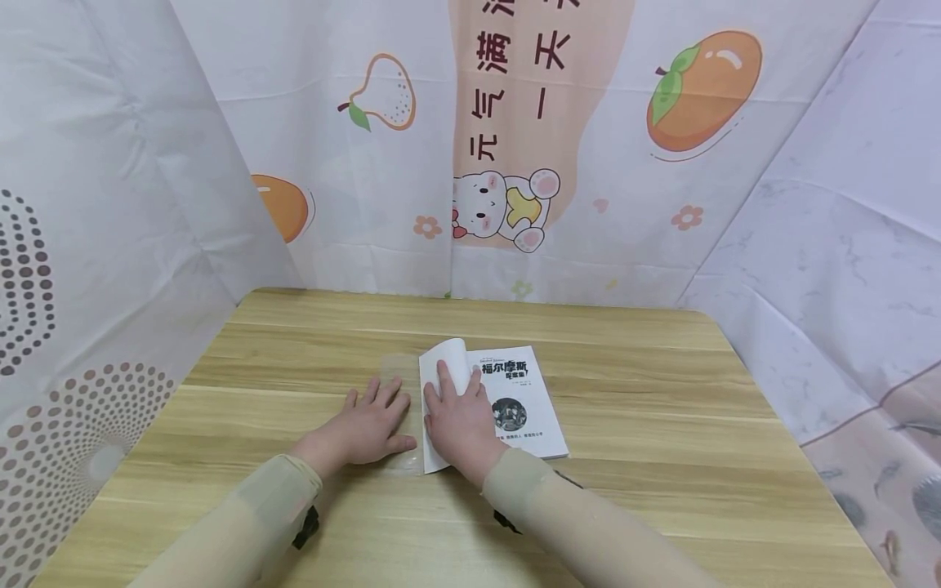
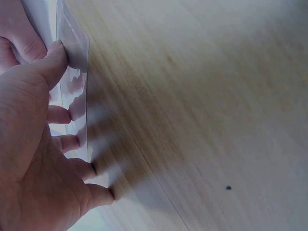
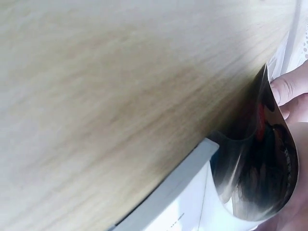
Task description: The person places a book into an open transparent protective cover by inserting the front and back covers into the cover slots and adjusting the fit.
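Note:
A paperback book (image 1: 544, 420) lies at mid-table, its white title page facing up with dark lettering and a round picture. The front cover (image 1: 444, 355) is bent over to the left, white inner side up; the right wrist view shows its dark, glossy outer side (image 3: 269, 163) curving away from the page block (image 3: 190, 166). A clear plastic book sleeve (image 1: 400, 366) lies along the cover's left edge. My left hand (image 1: 373, 426) rests on the sleeve with fingers spread. My right hand (image 1: 465, 425) presses on the cover's inner side, fingers extended.
The wood-grain table (image 1: 662, 408) stretches out on both sides of the book. Printed white curtains (image 1: 353, 196) hang behind it and along the sides. A small dark speck (image 2: 228, 187) marks the tabletop.

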A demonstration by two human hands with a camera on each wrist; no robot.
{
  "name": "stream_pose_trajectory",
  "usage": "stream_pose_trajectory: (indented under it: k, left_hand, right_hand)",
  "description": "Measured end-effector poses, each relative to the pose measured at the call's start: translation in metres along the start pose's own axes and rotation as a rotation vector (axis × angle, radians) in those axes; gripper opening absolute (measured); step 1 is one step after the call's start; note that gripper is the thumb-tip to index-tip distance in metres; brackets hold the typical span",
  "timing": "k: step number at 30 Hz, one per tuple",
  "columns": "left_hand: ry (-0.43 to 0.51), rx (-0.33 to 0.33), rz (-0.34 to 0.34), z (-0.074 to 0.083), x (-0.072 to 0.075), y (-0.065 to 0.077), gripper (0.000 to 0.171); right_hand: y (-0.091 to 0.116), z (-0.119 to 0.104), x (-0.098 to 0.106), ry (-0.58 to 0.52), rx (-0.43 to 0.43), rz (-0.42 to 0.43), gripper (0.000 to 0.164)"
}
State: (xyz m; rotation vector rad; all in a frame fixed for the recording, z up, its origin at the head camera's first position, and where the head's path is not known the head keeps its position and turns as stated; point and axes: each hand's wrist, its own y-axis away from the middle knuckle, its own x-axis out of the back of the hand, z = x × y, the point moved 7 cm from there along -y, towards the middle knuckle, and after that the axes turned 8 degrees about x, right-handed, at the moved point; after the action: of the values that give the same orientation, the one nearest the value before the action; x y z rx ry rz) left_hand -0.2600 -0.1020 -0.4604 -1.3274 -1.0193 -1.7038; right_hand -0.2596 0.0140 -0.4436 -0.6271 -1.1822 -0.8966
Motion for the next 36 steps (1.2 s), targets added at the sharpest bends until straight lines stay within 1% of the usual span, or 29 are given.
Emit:
stream_pose_trajectory:
  k: [5, 7, 12, 15, 18, 21, 30, 34, 36]
  left_hand:
    - [-0.003, -0.001, 0.0, 0.0, 0.0, 0.0, 0.07]
    - [-0.004, -0.003, -0.002, 0.0, -0.001, 0.0, 0.07]
    - [-0.009, 0.001, -0.02, 0.0, -0.002, -0.001, 0.071]
    - [-0.016, 0.004, -0.025, 0.0, -0.002, -0.001, 0.072]
    - [-0.022, 0.006, -0.027, -0.002, -0.003, -0.001, 0.073]
    - [-0.029, 0.009, -0.031, -0.002, -0.004, -0.001, 0.073]
    - [-0.031, 0.017, -0.036, -0.002, -0.005, -0.003, 0.073]
    - [-0.033, 0.02, -0.041, -0.002, -0.005, -0.003, 0.073]
    - [-0.029, 0.021, -0.042, -0.002, -0.004, -0.002, 0.073]
  right_hand:
    - [0.002, 0.001, 0.003, -0.025, -0.001, 0.05, 0.045]
    - [0.003, 0.002, 0.003, -0.044, -0.004, 0.052, 0.044]
    - [0.002, 0.007, -0.003, -0.124, -0.003, -0.018, 0.049]
    - [0.002, 0.011, -0.005, -0.216, -0.001, -0.055, 0.053]
    - [0.003, 0.016, -0.003, -0.301, 0.013, -0.083, 0.057]
    - [0.005, 0.019, 0.0, -0.353, 0.044, -0.124, 0.059]
    - [0.005, 0.029, 0.003, -0.499, 0.181, -0.247, 0.064]
    - [0.005, 0.034, 0.001, -0.513, 0.227, -0.285, 0.066]
    - [0.005, 0.035, -0.001, -0.5, 0.246, -0.293, 0.067]
